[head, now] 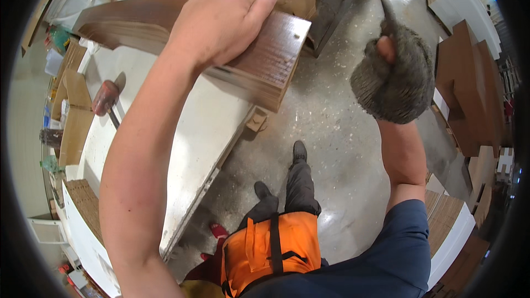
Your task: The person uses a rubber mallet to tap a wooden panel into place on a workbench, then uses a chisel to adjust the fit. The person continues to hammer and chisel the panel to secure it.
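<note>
My left hand [223,22] grips the top of a glossy brown wood-grain piece [275,49], with the fingers over its far edge. This piece has layered edges, a small hole near its right end and a curved cutout on its left part. It lies over the far end of a white-topped table [207,111]. Off to the right, above the floor, my right hand [386,49] is mostly covered by a dark grey shaggy cloth or mitt [397,85]. Only the thumb tip shows, pressed against it. A dark strip extends from its top, blurred.
A mallet [106,97] with a reddish head lies on the table's left side. A small cardboard piece [256,120] sticks out at the table edge. Brown cartons [468,95] stand at right. A red shoe [218,230] of another person shows beside the table.
</note>
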Demonstrator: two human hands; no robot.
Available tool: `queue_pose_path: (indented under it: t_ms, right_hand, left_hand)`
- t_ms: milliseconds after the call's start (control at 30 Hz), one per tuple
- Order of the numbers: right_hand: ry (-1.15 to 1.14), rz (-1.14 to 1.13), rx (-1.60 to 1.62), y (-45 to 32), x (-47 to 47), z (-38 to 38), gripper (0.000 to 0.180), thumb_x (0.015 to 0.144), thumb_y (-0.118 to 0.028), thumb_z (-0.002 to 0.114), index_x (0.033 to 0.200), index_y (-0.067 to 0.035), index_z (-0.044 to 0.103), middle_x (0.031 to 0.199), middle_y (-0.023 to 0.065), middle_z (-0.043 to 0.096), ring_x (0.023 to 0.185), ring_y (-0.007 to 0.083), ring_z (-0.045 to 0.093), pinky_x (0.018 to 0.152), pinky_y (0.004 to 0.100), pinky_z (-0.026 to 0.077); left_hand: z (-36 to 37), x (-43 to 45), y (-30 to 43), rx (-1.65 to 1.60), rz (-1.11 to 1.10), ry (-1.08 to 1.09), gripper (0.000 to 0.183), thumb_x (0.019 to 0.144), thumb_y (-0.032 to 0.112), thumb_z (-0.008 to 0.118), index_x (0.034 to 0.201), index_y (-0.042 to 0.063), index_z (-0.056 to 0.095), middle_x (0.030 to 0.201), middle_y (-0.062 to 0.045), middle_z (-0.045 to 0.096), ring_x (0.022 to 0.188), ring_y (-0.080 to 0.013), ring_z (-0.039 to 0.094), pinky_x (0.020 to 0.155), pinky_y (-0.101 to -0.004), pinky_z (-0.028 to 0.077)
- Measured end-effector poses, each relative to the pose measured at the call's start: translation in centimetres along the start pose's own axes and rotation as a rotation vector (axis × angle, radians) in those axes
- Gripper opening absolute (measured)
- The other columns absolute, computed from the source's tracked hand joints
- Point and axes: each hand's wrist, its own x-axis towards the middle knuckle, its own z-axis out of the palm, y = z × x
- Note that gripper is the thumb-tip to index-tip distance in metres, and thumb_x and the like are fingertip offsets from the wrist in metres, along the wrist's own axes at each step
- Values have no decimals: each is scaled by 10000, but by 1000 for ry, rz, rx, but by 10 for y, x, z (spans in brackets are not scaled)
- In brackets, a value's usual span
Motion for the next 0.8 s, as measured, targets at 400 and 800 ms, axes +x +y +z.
queue_pose_path:
  t_ms: [400,800]
  right_hand:
    - [224,-337,-511,-14,12,-2,417,984,-196,581,1388,-93,580,1291,99,633,1158,225,628,1039,396,498]
    - [110,-428,-709,-34,27,7,397,992,-226,575,1352,-59,587,1396,128,556,1269,318,545,1068,499,448]
  left_hand:
    - [2,3,5,-62,-11,-23,507,1046,387,394,855,33,703,886,-188,717,922,-410,651,926,-494,483]
    - [-4,7,1,-6,-25,-76,506,1055,385,382,881,40,709,930,-163,716,972,-377,632,962,-469,455]
